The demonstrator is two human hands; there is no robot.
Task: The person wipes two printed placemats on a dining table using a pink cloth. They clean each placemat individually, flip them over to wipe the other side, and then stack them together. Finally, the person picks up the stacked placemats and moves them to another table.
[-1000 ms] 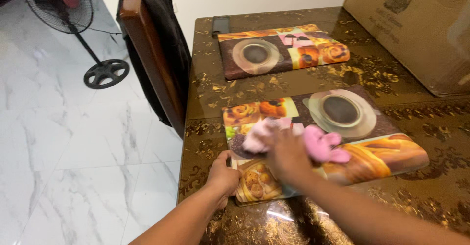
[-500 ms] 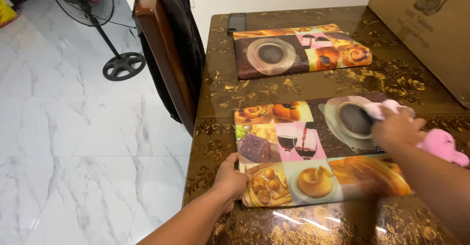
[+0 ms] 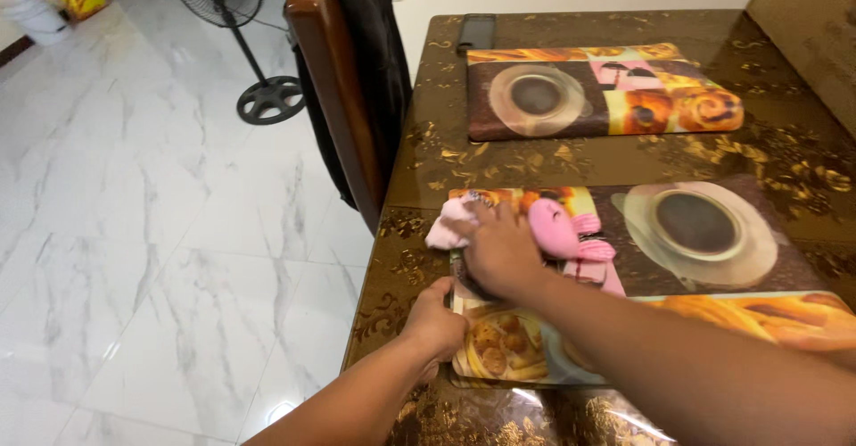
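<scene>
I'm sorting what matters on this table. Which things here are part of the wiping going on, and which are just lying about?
In use:
right hand
pink cloth
near placemat
left hand, holding that mat's corner

Lying about:
far placemat
wooden chair with dark jacket
standing fan
dark flat device

The right hand [image 3: 501, 251] is pressing a pink cloth [image 3: 562, 232] onto the near placemat [image 3: 713, 259], while the left hand [image 3: 434, 324] is gripping that mat's corner at the edge of the glossy brown surface [image 3: 419, 169]. A second placemat [image 3: 602, 89] is lying farther back.
</scene>
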